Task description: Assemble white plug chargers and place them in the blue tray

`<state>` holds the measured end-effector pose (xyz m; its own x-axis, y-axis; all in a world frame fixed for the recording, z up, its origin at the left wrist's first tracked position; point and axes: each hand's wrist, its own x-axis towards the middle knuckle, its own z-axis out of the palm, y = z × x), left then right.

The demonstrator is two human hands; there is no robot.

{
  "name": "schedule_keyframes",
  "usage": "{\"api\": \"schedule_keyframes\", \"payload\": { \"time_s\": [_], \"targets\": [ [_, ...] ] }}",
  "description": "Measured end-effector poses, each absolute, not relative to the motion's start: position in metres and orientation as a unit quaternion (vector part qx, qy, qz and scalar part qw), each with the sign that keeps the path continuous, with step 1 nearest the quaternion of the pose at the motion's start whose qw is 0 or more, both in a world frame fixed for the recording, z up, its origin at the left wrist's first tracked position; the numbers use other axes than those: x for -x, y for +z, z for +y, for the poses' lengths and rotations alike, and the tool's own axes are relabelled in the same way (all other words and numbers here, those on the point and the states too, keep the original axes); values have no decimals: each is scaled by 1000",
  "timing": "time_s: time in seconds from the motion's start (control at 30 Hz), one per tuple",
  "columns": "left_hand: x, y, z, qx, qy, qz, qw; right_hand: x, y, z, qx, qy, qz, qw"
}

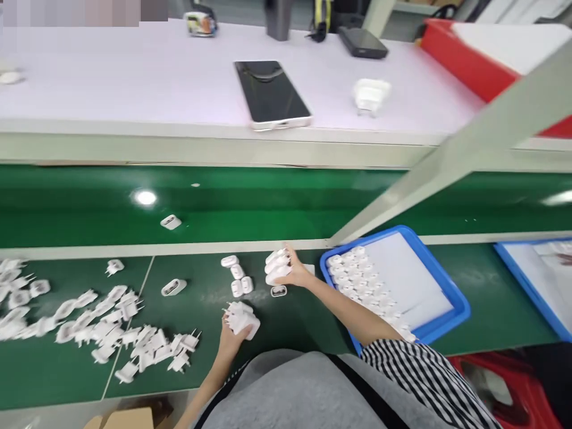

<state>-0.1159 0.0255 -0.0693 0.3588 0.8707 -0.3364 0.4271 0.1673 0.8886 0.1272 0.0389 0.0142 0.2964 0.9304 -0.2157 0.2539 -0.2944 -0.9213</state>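
My left hand [231, 341] is closed around a bunch of white plug chargers [242, 319], pins pointing up and left. My right hand [295, 271] grips a short row of white chargers [277, 266] above the green bench. Just under that row, one charger [278, 291] lies with its dark port side showing. Between the hands and a little further back, several loose chargers [236, 271] sit in a small group. Left of them, a single charger [173, 287] rests on its own. A large scatter of chargers [107, 322] covers the bench to the left.
A blue tray [458, 307] on the right holds rows of chargers [361, 286] on a white sheet. Behind runs a green conveyor belt [268, 205] carrying a charger [170, 222]. A slanted post [429, 167] crosses on the right. The shelf above bears a phone [273, 92].
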Motion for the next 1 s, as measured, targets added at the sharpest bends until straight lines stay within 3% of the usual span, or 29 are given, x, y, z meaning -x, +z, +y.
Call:
{"api": "schedule_keyframes", "payload": {
  "time_s": [0.17,0.27,0.4,0.57,0.83,1.0],
  "targets": [
    [41,-28,0,-498,184,425,733,-238,65,-77,669,315,-285,610],
    [-48,7,-10,-569,116,321,748,-302,64,-159,728,227,-178,622],
    [-197,38,-22,-762,91,206,607,-351,31,-227,771,188,-126,595],
    [-324,35,-31,-882,46,198,426,-374,-1,-227,790,247,-275,489],
    [-340,3,-23,-941,-112,196,252,-386,-25,-194,705,331,-508,367],
    [-333,8,-17,-939,-145,217,226,-385,-36,-203,715,313,-518,351]
  ]
}}
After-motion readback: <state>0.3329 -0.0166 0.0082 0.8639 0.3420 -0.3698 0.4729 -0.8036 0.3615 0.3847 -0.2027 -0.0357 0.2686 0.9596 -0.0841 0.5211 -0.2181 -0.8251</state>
